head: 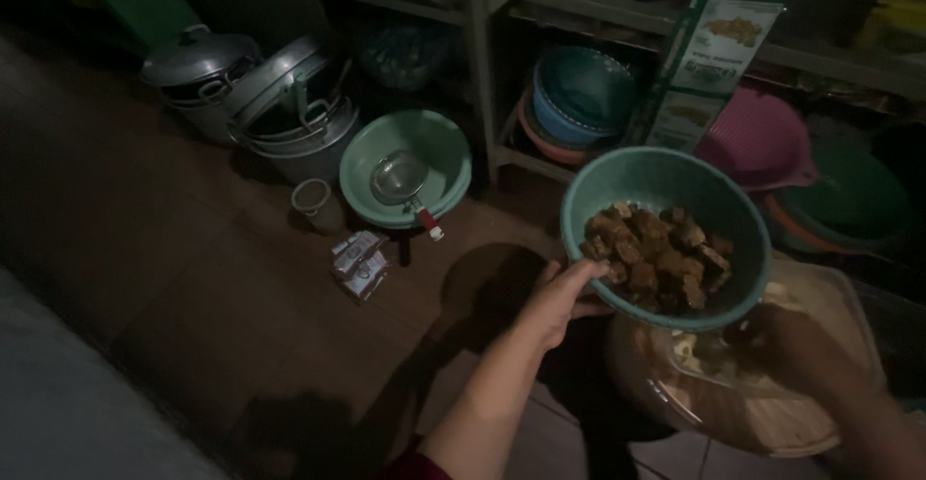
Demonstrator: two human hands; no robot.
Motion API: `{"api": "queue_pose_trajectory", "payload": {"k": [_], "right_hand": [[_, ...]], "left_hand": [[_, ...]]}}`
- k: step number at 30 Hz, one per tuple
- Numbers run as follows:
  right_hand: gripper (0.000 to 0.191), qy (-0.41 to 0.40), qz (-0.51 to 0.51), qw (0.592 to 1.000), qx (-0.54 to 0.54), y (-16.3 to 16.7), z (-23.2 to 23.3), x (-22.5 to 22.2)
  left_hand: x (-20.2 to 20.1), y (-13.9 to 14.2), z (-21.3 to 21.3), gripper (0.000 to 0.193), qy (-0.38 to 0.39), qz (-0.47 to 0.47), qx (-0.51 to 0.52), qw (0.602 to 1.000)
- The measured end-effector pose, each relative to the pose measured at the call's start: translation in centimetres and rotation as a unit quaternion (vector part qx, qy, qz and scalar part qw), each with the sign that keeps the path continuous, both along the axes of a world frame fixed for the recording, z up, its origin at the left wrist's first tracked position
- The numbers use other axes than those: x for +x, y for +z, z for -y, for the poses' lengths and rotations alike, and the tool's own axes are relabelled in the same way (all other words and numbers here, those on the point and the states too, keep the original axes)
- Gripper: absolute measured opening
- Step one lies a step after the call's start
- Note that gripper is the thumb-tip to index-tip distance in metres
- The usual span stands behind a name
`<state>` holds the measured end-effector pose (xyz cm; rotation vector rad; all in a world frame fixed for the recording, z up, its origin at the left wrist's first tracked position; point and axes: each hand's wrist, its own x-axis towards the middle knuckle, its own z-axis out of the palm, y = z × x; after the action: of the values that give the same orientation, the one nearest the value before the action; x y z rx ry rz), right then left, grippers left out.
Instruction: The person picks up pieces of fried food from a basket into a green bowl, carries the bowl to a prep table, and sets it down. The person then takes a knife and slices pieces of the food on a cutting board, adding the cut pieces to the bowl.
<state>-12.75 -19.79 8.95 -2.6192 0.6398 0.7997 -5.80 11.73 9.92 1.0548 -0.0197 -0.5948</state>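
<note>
Both hands [564, 297] grip green bowl [666, 239]; brown chunks [656, 253] inside.

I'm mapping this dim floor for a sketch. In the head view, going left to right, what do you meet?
Lidded pot → metal pots → cup → packets → green basin holding a strainer → left hand → green bowl of brown chunks → right hand.
</note>
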Motion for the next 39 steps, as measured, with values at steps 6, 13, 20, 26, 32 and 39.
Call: {"api": "queue_pose_trajectory", "payload": {"k": [6, 13, 20, 26, 32, 39], "right_hand": [[0.026, 0.001, 0.304, 0.945, 0.118, -0.6, 9.0, -0.2], [0.033, -0.054, 0.444, 0.887, 0.12, 7.9, 2.1, -1.1], [0.029, -0.016, 0.462, 0.885, 0.053, 8.6, -0.1, 0.5], [0.054, -0.25, 0.331, 0.866, 0.279, 6.8, 0.3, 2.7], [0.06, -0.431, 0.202, 0.806, 0.352, 9.1, -3.0, 4.4], [0.055, -0.358, 0.212, 0.784, 0.461, 4.2, 0.4, 3.4]], "left_hand": [[0.3, 0.4, -0.7, 0.043, 0.011, 0.015, 0.029, 0.999], [0.2, -0.5, 0.6, 0.041, -0.01, -0.016, 0.02, 1.0], [1.0, -4.0, 0.5, 0.025, -0.01, -0.055, 0.006, 0.998], [3.0, -9.0, -0.8, 0.02, -0.016, -0.055, -0.07, 0.996], [3.8, -10.7, -1.6, 0.025, 0.024, -0.271, 0.087, 0.958], [1.9, -7.0, -2.4, 0.039, -0.073, -0.322, 0.122, 0.936]]}}
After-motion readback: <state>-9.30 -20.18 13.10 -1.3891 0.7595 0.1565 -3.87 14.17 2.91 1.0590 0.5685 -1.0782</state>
